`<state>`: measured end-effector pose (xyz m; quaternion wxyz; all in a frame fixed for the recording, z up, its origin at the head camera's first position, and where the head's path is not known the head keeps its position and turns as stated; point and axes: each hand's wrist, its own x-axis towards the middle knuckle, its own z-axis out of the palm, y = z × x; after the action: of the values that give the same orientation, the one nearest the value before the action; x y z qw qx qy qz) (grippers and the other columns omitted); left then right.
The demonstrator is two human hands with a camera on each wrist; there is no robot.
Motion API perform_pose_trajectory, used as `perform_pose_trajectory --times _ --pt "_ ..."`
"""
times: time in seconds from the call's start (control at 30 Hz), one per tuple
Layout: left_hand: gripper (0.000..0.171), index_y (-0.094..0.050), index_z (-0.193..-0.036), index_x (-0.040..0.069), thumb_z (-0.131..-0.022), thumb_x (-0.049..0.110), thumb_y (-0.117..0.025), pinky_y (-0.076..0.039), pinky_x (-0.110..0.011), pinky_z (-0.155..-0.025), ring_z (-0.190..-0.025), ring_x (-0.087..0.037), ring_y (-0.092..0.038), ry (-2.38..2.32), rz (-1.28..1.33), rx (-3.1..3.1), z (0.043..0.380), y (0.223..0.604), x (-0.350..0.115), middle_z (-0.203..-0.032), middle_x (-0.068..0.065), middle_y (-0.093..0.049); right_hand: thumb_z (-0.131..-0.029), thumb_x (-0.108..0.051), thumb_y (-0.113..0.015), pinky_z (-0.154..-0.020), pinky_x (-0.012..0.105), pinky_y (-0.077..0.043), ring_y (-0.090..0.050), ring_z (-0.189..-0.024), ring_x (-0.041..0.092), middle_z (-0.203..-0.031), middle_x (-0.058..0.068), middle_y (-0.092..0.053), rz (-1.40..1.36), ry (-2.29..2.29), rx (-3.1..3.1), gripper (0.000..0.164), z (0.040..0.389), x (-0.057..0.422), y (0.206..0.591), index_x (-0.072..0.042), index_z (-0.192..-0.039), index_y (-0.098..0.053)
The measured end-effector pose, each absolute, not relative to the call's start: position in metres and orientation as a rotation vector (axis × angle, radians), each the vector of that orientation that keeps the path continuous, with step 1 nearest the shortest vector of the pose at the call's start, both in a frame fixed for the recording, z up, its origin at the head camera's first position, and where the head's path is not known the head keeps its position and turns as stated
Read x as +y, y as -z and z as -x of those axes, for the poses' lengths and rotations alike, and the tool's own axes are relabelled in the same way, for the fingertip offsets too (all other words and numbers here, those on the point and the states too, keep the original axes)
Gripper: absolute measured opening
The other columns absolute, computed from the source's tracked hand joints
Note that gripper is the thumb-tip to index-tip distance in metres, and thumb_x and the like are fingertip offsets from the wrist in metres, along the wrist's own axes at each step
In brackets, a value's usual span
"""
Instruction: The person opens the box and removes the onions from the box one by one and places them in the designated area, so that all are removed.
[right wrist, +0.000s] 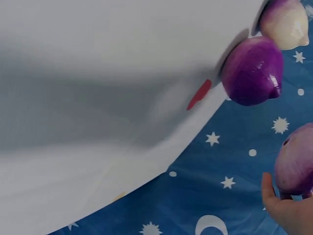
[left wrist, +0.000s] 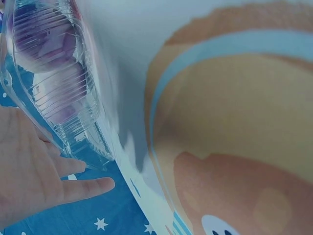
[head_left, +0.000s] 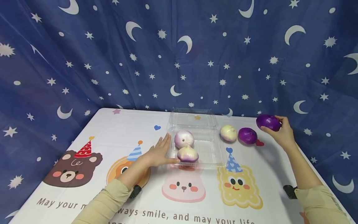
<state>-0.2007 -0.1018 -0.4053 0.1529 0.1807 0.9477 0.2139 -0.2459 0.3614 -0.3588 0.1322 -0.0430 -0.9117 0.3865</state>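
Note:
My right hand (head_left: 283, 134) grips a purple onion (head_left: 268, 122), held up over the table's back right, thumb and fingers around its right side. That onion (right wrist: 296, 161) also shows at the right edge of the right wrist view. My left hand (head_left: 157, 155) lies with fingers spread along the left side of a clear plastic clamshell box (head_left: 209, 152), thumb at its front corner. Inside the box's left half are two white-and-purple onions, one (head_left: 184, 139) behind the other (head_left: 188, 154). Its lid (head_left: 193, 119) is folded back. In the left wrist view, ribbed plastic (left wrist: 73, 93) covers the onions.
Right of the box a pale onion (head_left: 228, 133) and a deep purple onion (head_left: 247, 136) sit side by side on the printed white tablecloth (head_left: 95, 130). Behind the table's back edge hangs a blue curtain (head_left: 156, 77) with stars and moons.

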Motion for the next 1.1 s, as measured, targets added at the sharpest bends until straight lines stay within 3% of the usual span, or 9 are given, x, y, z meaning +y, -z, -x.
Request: perform_pose_trajectory --times 0.23,0.53,1.1 --pt "0.114 0.002 -0.151 0.003 -0.079 0.067 -0.058 -0.014 -0.068 -0.108 -0.146 -0.039 0.003 -0.627 -0.519 2.713 0.201 0.406 -0.102 -0.159 -0.01 0.01 -0.087 -0.032 -0.066 -0.097 0.065 -0.035 -0.034 -0.122 0.054 -0.136 0.039 -0.032 0.143 -1.055 -2.686 0.081 0.25 0.366 0.364 0.01 -0.141 -0.022" --pt "0.113 0.001 -0.151 0.002 -0.08 0.066 -0.058 -0.015 -0.068 -0.108 -0.145 -0.039 0.002 -0.614 -0.523 2.729 0.201 0.407 -0.102 -0.159 -0.01 0.009 -0.087 -0.03 -0.067 -0.102 0.065 -0.029 -0.03 -0.127 0.058 -0.142 0.04 -0.025 0.152 -0.961 -2.692 0.082 0.261 0.378 0.381 0.01 -0.142 -0.02" --pt "0.114 0.003 -0.151 0.003 -0.079 0.067 -0.058 -0.014 -0.068 -0.109 -0.146 -0.038 0.004 -0.626 -0.516 2.72 0.201 0.407 -0.101 -0.159 -0.01 0.01 -0.088 -0.032 -0.065 -0.103 0.063 -0.03 -0.034 -0.124 0.057 -0.136 0.042 -0.032 0.234 -0.893 -2.743 0.082 0.269 0.392 0.399 0.016 -0.14 -0.023"
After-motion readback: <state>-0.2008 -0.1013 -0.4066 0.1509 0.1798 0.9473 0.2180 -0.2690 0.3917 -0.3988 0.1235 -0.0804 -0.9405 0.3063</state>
